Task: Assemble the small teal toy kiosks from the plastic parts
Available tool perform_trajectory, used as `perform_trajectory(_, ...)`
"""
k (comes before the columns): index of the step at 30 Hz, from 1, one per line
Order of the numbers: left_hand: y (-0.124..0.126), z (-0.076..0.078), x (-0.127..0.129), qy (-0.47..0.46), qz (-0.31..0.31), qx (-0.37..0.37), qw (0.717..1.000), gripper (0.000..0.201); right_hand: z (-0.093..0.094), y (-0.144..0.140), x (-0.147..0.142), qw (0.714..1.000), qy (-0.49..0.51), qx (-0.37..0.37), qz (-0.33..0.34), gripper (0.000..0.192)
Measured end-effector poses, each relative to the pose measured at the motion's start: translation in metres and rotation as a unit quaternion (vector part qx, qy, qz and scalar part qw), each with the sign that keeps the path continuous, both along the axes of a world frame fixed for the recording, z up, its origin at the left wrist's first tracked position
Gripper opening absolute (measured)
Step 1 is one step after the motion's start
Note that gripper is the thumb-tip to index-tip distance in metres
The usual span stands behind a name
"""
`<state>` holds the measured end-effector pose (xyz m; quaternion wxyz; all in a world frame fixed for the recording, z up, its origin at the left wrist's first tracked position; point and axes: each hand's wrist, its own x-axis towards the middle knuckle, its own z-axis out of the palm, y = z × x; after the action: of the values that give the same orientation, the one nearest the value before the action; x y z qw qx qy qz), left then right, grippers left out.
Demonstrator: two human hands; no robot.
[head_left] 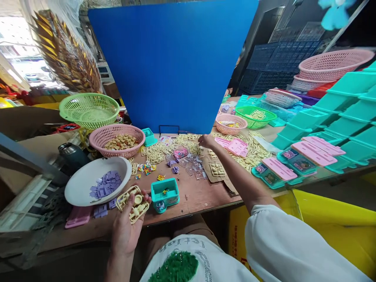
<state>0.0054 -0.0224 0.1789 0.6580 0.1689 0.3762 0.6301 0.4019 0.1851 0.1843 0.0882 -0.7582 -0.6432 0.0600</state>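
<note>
My left hand (129,223) is closed around a cream plastic parts frame (135,201) with round and bulky moulded pieces in it. My right hand (207,141) reaches far forward, its fingers curled down at the pile of cream parts frames (190,147); what it grips, if anything, is hidden. Close to the left hand stands a teal vehicle-shaped box (165,196) with small colourful pieces inside. Clear plastic pieces (192,166) and a packet of pink bits (180,152) lie between the hands. Under the right arm, another cream parts frame (217,169) rests on brown cardboard (210,156).
A white bowl (73,182) of purple pieces and a pink basket (96,135) stand left. A blue board (176,66) rises behind the table. Teal boxes with pink lids (277,168) and stacked teal bins (331,113) occupy the right; a yellow box (331,219) is below.
</note>
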Motion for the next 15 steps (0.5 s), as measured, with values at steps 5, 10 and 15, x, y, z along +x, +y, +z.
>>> perform_trajectory(5,0.0,0.001,0.008,-0.017,-0.012,-0.047,0.999,0.035,-0.018,-0.004,0.002,0.997,-0.026,-0.067,0.035,0.033)
perform_trajectory(10,0.0,0.005,0.013,-0.016,-0.003,-0.064,0.998,0.026,-0.027,0.003,0.0,0.994,-0.048,-0.09,0.041,0.035)
perform_trajectory(15,0.0,0.003,0.01,-0.01,0.003,-0.062,0.998,0.031,-0.03,0.01,0.003,0.994,-0.052,-0.095,0.029,0.035)
